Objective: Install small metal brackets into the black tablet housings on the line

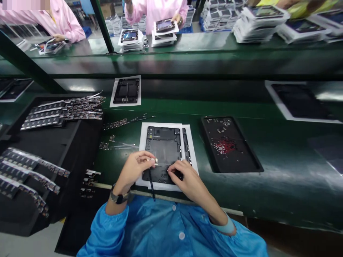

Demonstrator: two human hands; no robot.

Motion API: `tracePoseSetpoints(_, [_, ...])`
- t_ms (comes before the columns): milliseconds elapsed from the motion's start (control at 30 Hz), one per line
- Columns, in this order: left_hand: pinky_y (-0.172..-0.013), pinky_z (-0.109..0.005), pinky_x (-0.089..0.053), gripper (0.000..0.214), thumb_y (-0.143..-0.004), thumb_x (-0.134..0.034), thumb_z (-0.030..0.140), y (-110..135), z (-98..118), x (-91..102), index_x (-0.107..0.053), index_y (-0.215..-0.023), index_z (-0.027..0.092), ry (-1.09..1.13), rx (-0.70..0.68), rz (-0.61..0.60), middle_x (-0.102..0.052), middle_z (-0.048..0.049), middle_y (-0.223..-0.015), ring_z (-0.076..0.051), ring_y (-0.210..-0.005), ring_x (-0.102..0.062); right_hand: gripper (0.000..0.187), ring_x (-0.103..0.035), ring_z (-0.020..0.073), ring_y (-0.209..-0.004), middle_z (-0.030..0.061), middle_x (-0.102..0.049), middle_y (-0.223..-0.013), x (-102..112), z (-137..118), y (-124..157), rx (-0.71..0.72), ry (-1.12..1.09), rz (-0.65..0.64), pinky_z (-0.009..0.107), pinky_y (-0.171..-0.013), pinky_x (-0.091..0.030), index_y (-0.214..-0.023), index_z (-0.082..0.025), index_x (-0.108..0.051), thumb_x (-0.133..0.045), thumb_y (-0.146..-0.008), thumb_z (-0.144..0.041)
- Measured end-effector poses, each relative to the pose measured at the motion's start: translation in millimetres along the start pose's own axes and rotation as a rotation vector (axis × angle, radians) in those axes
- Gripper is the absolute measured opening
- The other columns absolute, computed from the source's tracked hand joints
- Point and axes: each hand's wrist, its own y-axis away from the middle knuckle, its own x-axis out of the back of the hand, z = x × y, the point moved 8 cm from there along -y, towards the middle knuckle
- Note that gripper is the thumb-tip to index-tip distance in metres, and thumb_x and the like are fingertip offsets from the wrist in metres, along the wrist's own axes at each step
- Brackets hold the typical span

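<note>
On the green bench (241, 110) a black device frame (164, 150) lies on a white sheet (191, 142) before the person, its near edge under work. The left hand (134, 167) pinches a small pale part (155, 161) onto it, a thin black tool (152, 185) beneath; the right hand (187, 178) presses narrow fingertips on the frame, the part seemingly not yet seated.

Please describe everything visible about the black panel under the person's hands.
The black panel is flat, rectangular and looks like matte plastic, with moulded recesses and small cut-outs. It lies face up on a white sheet on the green belt. The left hand touches its lower edge with a thin dark tool; the right hand presses its lower right part.
</note>
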Motion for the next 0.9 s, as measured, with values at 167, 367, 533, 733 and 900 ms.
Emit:
tracePoseSetpoints(167, [-0.045,-0.017,-0.042,0.033,-0.071,-0.08,0.025,20,39,52.2,-0.072,-0.1,0.012,0.158,-0.152,0.275,-0.07,-0.0038,-0.071,-0.011,-0.058,-0.06,0.014,-0.059,0.0217,-0.083,0.0029,-0.069,-0.082,5,3,1,-0.007,-0.142,0.015,0.035,-0.078,-0.044,-0.085,-0.022,-0.067,-0.055,-0.092,-0.019])
tracePoseSetpoints(367, [-0.049,-0.02,-0.051,0.034,-0.065,-0.084,0.022,25,19,61.8,-0.073,-0.096,0.014,0.344,-0.128,0.373,-0.07,-0.0028,-0.073,-0.013,-0.057,-0.064,0.015,-0.059,0.0216,-0.081,0.0035,-0.068,-0.078,-1,8,3,-0.025,-0.186,0.051,0.034,-0.076,-0.045,-0.083,-0.022,-0.069,-0.057,-0.092,-0.021])
tracePoseSetpoints(533, [-0.047,-0.019,-0.051,0.034,-0.059,-0.088,0.021,20,8,45.2,-0.074,-0.089,0.014,0.448,-0.089,0.398,-0.069,-0.0033,-0.073,-0.013,-0.058,-0.064,0.017,-0.061,0.0239,-0.092,0.0076,-0.068,-0.094,39,7,6,0.06,-0.067,0.234,0.039,-0.083,-0.048,-0.101,-0.023,-0.071,-0.057,-0.091,-0.021])
tracePoseSetpoints(733, [-0.044,-0.017,-0.049,0.039,-0.054,-0.09,0.022,17,9,46.9,-0.074,-0.089,0.014,0.51,-0.066,0.359,-0.066,-0.0028,-0.072,-0.013,-0.061,-0.06,0.013,-0.056,0.0236,-0.078,0.0057,-0.07,-0.085,169,74,23,-0.155,0.234,0.561,0.038,-0.073,-0.046,-0.093,-0.024,-0.072,-0.06,-0.087,-0.025])
tracePoseSetpoints(900, [-0.05,-0.016,-0.05,0.043,-0.051,-0.093,0.025,14,2,36.4,-0.073,-0.088,0.015,0.502,0.006,0.303,-0.064,-0.0017,-0.069,-0.012,-0.065,-0.06,0.014,-0.057,0.0236,-0.081,0.0063,-0.071,-0.086,186,120,-20,-0.197,0.389,0.364,0.036,-0.074,-0.045,-0.091,-0.022,-0.073,-0.065,-0.08,-0.022])
